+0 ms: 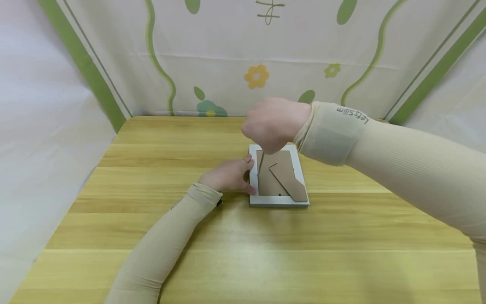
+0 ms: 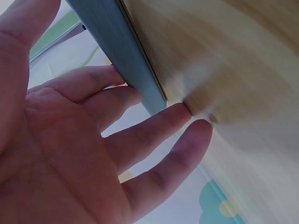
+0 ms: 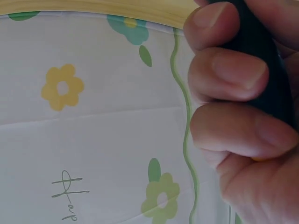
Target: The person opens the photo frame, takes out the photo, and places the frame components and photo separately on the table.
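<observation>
A picture frame (image 1: 253, 177) with a pale border lies back side up on the wooden table, its brown backing board and stand (image 1: 290, 181) showing. My left hand (image 1: 229, 175) rests at the frame's left border, thumb and a fingertip touching it. In the left wrist view, the fingers (image 2: 145, 144) are loosely extended and the frame's grey side edge (image 2: 124, 51) meets two fingertips. Above the frame's far end, my right hand (image 1: 271, 124) is raised in a fist. The right wrist view shows its fingers curled round a dark handle (image 3: 250, 37); whatever the handle belongs to is hidden.
The wooden table (image 1: 243, 253) extends round the frame on all sides. Behind its far edge hangs a white cloth (image 1: 212, 46) printed with flowers and leaves. More white cloth (image 1: 45, 105) hangs at the left.
</observation>
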A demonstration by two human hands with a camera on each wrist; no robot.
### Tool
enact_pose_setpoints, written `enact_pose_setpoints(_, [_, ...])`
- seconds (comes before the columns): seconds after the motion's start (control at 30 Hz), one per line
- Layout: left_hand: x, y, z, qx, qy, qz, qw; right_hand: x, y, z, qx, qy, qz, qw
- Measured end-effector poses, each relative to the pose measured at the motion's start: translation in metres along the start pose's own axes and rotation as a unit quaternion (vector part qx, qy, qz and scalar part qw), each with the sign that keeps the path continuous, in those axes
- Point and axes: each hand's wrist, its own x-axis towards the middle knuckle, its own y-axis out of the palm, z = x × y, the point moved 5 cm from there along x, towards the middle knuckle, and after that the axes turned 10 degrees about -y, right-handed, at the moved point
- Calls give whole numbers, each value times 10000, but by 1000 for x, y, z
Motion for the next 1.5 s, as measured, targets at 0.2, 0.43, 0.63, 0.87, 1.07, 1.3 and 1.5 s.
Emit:
enact_pose_setpoints(0.2, [2,2,3,-10,-128,38,9999,6,-4,3,36,35,233,9997])
enact_pose_setpoints(0.43, [4,3,3,-12,-207,89,9997,9,-9,7,31,29,215,9998])
enact_pose_setpoints(0.63, [3,2,3,-37,-199,118,9997,11,-10,9,-58,57,266,9996])
enact_pose_setpoints(0.87, [2,2,3,-29,-188,69,9998,12,-10,9,-127,23,320,9994])
enact_pose_setpoints(1.07, [2,3,-1,232,-87,-19,9997,-1,1,-3,75,130,250,9996])
enact_pose_setpoints(1.3, [2,4,-3,371,23,-33,9993,-18,16,-16,270,227,219,9991])
enact_pose_setpoints(1.5, [2,3,-3,199,86,-48,9998,-14,9,-5,31,96,79,9999])
